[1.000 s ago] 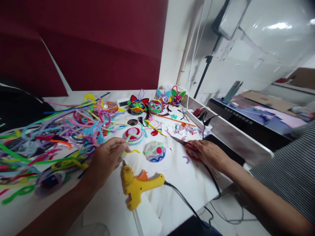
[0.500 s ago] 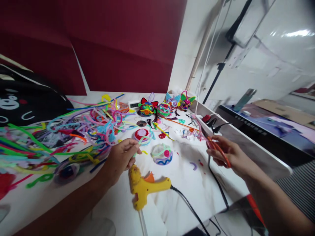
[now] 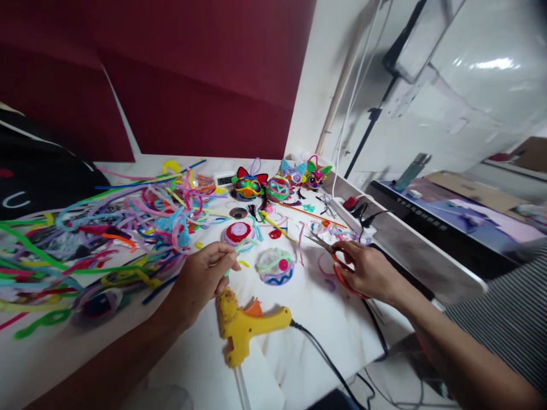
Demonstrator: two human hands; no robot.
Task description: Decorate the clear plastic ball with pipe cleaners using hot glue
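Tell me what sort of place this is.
Probably a small craft workspace: a heap of colourful pipe cleaners, a yellow glue gun and scissors in the right hand.

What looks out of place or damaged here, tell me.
The maroon sheet behind the table has a slanting gap at left, showing something pale; torn or merely parted, I cannot tell. Loose scraps lie scattered beyond the scissors.

Right hand drawn inward, scissors flatter than half a second ago

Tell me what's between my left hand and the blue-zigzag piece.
The head view shows a short yellow strip between your left hand and the blue-zigzag piece.
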